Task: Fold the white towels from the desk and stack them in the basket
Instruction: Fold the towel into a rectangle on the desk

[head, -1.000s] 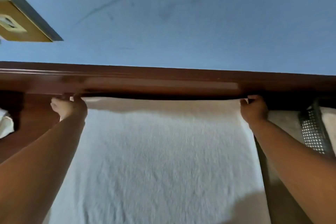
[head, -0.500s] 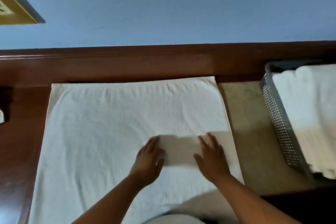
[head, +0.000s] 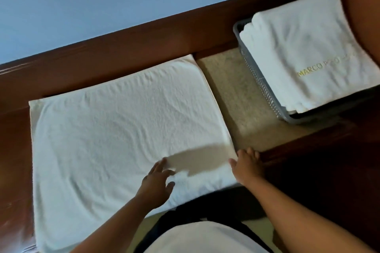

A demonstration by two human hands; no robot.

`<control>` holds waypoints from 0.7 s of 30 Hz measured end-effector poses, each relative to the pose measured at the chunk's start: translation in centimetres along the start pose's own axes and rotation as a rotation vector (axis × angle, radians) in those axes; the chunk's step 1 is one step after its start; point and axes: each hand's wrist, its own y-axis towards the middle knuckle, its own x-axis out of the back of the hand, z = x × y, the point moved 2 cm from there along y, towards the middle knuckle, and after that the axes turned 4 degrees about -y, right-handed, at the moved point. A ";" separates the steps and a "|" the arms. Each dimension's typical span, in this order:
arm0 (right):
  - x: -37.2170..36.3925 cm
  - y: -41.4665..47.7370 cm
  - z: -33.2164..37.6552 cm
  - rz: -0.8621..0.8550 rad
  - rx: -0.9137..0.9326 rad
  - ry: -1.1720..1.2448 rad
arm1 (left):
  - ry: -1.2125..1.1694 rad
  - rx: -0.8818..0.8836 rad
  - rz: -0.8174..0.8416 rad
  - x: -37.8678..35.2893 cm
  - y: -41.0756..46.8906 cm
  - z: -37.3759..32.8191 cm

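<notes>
A large white towel [head: 115, 129] lies spread flat on the dark wooden desk [head: 14, 150], folded over once. My left hand [head: 157, 183] rests flat on its near part, fingers apart. At the towel's near right corner my right hand [head: 247, 165] touches the edge with fingers slightly curled; I cannot see a grip. A grey perforated basket [head: 265, 88] stands at the right, filled with a stack of folded white towels [head: 308, 47]; the top one bears gold lettering.
A beige mat [head: 236, 96] covers the desk between the towel and the basket. A raised wooden ledge [head: 123, 53] runs along the desk's back under a blue wall [head: 102, 2]. My torso fills the bottom middle.
Both hands came back from the towel's far edge to its near part. Since half a second ago the right hand has slid to the right corner, and the view has tilted toward the basket.
</notes>
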 end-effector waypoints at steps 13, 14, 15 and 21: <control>0.7 -2.5 -4.4 -0.053 0.169 0.032 | -0.003 0.123 -0.068 -3.8 -2.0 -4.1; 0.9 -2.5 -4.4 -0.064 0.211 -0.015 | -0.010 0.157 -0.087 -3.8 -2.5 -3.3; 0.9 -2.6 -4.2 -0.061 0.248 -0.059 | -0.016 0.208 -0.103 -3.9 -3.1 -2.2; 0.2 -4.4 0.1 -0.012 0.503 -0.124 | -0.198 0.540 -0.242 -3.9 -8.3 7.8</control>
